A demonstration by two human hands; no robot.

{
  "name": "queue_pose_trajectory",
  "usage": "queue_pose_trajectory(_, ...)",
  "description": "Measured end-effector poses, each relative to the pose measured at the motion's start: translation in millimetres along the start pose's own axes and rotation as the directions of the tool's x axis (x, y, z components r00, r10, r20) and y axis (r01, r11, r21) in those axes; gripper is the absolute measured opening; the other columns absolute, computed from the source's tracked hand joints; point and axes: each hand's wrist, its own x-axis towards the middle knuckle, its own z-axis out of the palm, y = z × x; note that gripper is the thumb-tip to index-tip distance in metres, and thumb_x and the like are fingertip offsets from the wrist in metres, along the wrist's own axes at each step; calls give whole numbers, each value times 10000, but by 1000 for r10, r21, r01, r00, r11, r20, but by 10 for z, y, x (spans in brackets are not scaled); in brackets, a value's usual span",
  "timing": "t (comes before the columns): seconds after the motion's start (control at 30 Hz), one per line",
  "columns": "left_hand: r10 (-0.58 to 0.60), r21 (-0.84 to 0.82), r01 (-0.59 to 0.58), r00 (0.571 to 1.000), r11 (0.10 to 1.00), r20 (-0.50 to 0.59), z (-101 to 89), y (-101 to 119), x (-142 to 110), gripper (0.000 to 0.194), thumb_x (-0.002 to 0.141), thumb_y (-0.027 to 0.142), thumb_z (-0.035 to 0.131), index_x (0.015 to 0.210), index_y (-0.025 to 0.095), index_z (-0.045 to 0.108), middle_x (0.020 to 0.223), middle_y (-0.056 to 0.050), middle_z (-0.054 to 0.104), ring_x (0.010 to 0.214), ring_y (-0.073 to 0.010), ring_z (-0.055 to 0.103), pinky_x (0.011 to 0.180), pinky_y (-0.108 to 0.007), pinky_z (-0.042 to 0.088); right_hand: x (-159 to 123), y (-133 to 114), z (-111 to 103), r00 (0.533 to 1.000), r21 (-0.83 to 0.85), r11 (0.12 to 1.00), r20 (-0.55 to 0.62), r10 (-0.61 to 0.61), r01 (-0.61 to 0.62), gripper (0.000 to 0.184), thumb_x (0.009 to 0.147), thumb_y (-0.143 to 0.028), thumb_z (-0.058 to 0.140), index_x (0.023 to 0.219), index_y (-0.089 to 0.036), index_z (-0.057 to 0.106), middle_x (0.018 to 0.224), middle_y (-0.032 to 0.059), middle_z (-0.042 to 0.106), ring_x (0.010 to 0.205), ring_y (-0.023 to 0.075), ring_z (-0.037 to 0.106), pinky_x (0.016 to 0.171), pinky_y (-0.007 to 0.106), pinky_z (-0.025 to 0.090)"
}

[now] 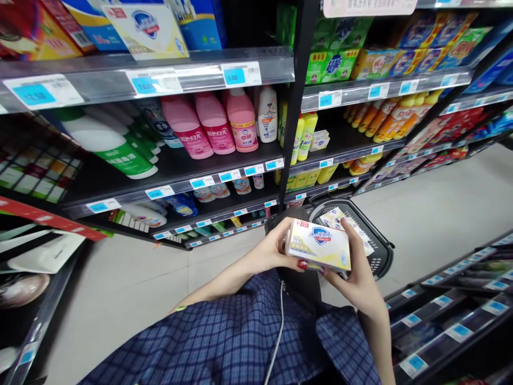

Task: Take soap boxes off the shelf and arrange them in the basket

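A white and yellow soap box (320, 246) with a blue shield logo is held in front of me with both hands. My left hand (274, 250) grips its left end with the thumb under the box. My right hand (358, 267) wraps round its right end, fingers along the far side. Just beyond the box a black shopping basket (379, 251) sits on the floor, with similar soap boxes (334, 215) inside it.
Store shelves rise ahead: pink bottles (214, 123), green and white bottles (116, 147), yellow bottles (304, 133), soap boxes (146, 29) on the top shelf. A second shelf unit (452, 310) stands at the right. Light tiled floor (433, 214) runs between them.
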Motion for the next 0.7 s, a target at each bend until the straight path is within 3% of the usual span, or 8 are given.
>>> queue_pose_trajectory(0.1,-68,-25,66,995,997,-79,9,-45,17,639,632,285,857,1178,236,527,1138,-57,659,920,-208,668,677,-244,540,0,62,18,998,27,998,0,58,-58,781,765,-389,738,1442,-226,384,1344,129,561,1207,277,568,943,408,527)
queue_pose_trajectory(0.23,-146,-106,128,973,986,-181,2,-171,78,580,646,402,832,1121,210,559,968,-38,696,685,-155,665,535,-218,516,-5,164,95,983,120,977,-32,183,-178,652,794,-436,700,1360,-216,462,1271,116,613,1137,254,607,912,399,541)
queue_pose_trajectory(0.37,-205,-173,171,956,970,-207,-37,-287,126,578,666,417,813,1144,203,567,855,-30,702,592,-153,653,443,-204,478,-26,259,189,956,220,936,-49,290,-273,660,778,-450,705,1337,-205,454,1224,120,639,1061,243,641,855,386,557)
queue_pose_trajectory(0.47,-186,-262,130,962,956,-201,-91,-406,158,632,642,386,836,1188,206,574,880,-42,720,601,-148,658,483,-212,498,-37,244,288,934,288,912,-121,336,-291,664,757,-471,714,1301,-193,456,1191,133,651,1006,244,657,791,373,563)
queue_pose_trajectory(0.6,-176,-371,148,983,917,-43,-200,-689,237,663,606,572,797,1093,152,633,896,-99,736,622,-199,670,497,-271,506,-52,44,483,889,130,955,-350,295,-266,543,742,-496,713,1149,-190,525,1053,94,659,919,232,642,769,376,539)
queue_pose_trajectory(0.7,-132,-397,118,991,910,-8,-260,-882,315,748,593,721,702,1067,144,652,940,-129,738,772,-264,701,628,-348,535,-60,-144,619,866,-137,970,-488,110,-201,548,724,-505,717,1131,-193,525,1036,86,612,958,256,597,835,435,508)
